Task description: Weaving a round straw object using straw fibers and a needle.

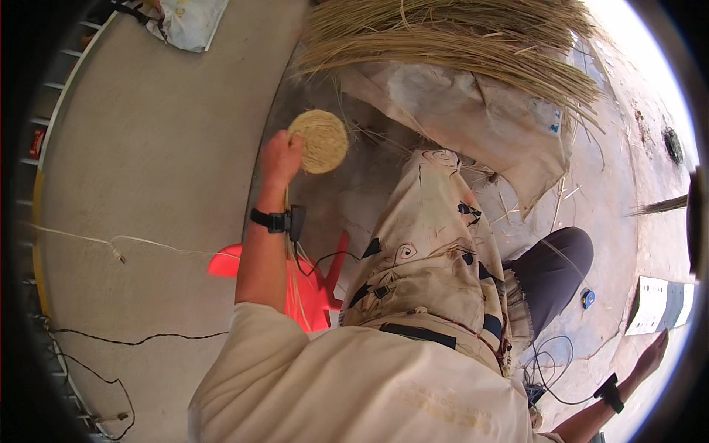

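My left hand (282,159) grips the edge of a round, pale straw woven disc (320,140), with loose straw strands hanging down along my forearm. Below it is a red plastic seat (317,292). A patterned cloth (421,244) covers my lap and reaches forward over one leg. At the lower right my right hand (649,353) is stretched out with fingers extended, just beside a flat white and grey sheet (647,305); whether it touches the sheet I cannot tell.
Straw bundles (458,48) lie on a crumpled sack (517,144) ahead. Cables (140,341) cross the concrete floor (148,162). A small blue round object (588,299) is at right, a white bag (192,18) upper left, and dark bristles (661,207) at the right edge.
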Available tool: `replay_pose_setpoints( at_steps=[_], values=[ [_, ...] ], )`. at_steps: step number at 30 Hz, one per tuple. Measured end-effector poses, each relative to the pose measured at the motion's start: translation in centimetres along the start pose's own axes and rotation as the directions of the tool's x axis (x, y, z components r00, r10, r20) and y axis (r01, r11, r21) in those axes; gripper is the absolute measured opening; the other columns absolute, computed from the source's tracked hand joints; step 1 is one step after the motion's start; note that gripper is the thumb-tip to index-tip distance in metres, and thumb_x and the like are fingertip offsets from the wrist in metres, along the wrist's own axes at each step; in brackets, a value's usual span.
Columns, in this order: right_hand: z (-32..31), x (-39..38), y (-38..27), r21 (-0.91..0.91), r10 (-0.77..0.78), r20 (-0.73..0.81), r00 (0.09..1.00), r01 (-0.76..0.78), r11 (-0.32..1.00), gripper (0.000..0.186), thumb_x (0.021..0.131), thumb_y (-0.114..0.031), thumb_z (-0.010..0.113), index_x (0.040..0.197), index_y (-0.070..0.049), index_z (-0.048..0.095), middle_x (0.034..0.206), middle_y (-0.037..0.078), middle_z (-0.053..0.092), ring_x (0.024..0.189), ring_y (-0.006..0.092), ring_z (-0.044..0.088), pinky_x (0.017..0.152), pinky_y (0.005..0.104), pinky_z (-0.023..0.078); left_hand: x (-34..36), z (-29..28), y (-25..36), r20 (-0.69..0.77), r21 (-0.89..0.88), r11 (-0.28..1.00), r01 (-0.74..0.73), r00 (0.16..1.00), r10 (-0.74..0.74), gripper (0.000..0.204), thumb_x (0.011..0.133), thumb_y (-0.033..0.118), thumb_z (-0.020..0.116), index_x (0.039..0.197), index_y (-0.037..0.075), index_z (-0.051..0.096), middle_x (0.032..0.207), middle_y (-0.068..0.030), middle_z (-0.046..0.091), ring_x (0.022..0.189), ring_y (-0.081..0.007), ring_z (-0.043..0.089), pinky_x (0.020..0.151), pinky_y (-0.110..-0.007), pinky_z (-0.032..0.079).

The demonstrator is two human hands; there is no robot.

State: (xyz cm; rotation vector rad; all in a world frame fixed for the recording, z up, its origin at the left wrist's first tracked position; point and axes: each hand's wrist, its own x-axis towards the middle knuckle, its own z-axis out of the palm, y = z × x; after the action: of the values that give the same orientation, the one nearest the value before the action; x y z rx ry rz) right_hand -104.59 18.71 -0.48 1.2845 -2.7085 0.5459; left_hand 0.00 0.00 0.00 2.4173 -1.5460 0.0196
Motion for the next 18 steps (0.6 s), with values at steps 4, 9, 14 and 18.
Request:
replay_pose_setpoints(
  at_steps=[4,9,14,18],
  values=[
    [1.8,-0.4,5.6,-0.077,0.054,-0.041,0.998,-0.057,0.995,0.06,0.115,-0.047,0.035,0.152,-0.004,0.054,0.152,0.016,0.058,0.14,0.0322,0.055,0.12,0.0389,0.041,2.5,-0.5,-4.9,-0.183,0.039,0.992,0.123,0.976,-0.114,0.047,0.099,0.042,0.056,0.105,-0.004,0.067,0.105,-0.0321,0.071,0.104,-0.0514,0.067,0.091,-0.056,0.053],
    [-0.1,-0.1,12.9,-0.188,0.125,-0.031,0.992,-0.129,0.974,0.064,0.115,-0.048,0.033,0.154,-0.001,0.05,0.155,0.019,0.055,0.142,0.0332,0.053,0.12,0.0397,0.04,2.7,-0.8,-8.2,-0.215,-0.022,0.97,0.242,0.946,-0.241,0.045,0.099,0.039,0.054,0.104,-0.004,0.068,0.104,-0.0313,0.071,0.103,-0.0516,0.067,0.091,-0.055,0.053],
    [3.0,-3.0,-1.6,0.313,-0.145,0.142,0.979,0.095,0.945,0.056,0.11,-0.037,0.046,0.149,0.003,0.055,0.145,0.018,0.06,0.133,0.0291,0.057,0.107,0.0379,0.047,0.4,-1.1,-3.1,-0.206,-0.216,0.976,0.024,0.976,-0.069,0.045,0.097,0.037,0.055,0.096,-0.006,0.067,0.1,-0.0344,0.069,0.098,-0.0519,0.067,0.086,-0.056,0.051],
    [4.7,-14.0,-25.6,0.67,-0.46,0.432,0.776,0.065,0.739,0.025,0.105,-0.009,0.055,0.122,0.003,0.069,0.114,0.005,0.068,0.094,0.0123,0.061,0.083,0.0285,0.051,-3.7,-0.5,6.4,-0.065,-0.412,0.9,-0.142,0.99,0.126,0.039,0.098,0.035,0.061,0.095,-0.004,0.065,0.09,-0.0326,0.067,0.089,-0.0518,0.067,0.074,-0.053,0.052]
  ],
)
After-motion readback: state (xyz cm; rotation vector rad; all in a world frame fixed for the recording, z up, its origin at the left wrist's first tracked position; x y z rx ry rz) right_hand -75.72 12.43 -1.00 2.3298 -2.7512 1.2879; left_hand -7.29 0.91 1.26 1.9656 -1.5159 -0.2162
